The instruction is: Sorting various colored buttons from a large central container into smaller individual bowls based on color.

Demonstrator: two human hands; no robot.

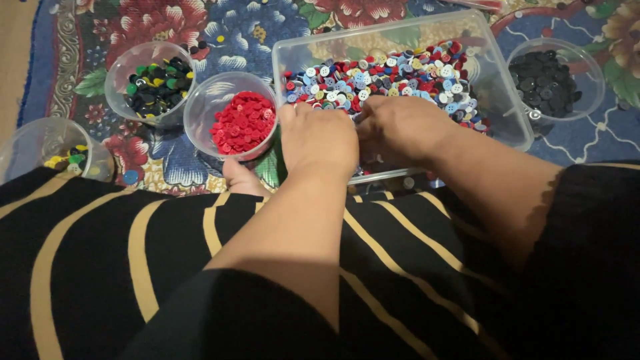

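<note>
Both hands dip into the clear rectangular tub (507,100), which holds a heap of mixed buttons (393,77) in red, white, blue and grey. The left hand (319,137) and right hand (399,127) lie knuckles-up, side by side at the tub's near edge; their fingers curl down among the buttons, so I cannot tell whether either grips anything. Just left of the tub stands a round cup of red buttons (243,122), then a cup of dark, green and yellow buttons (157,87). A third cup (40,143), cut off at the left, holds a few yellow and green ones. Right of the tub sits a cup of black buttons (545,80). All rest on a floral rug (227,33). A striped black garment (133,267) hides the foreground.
</note>
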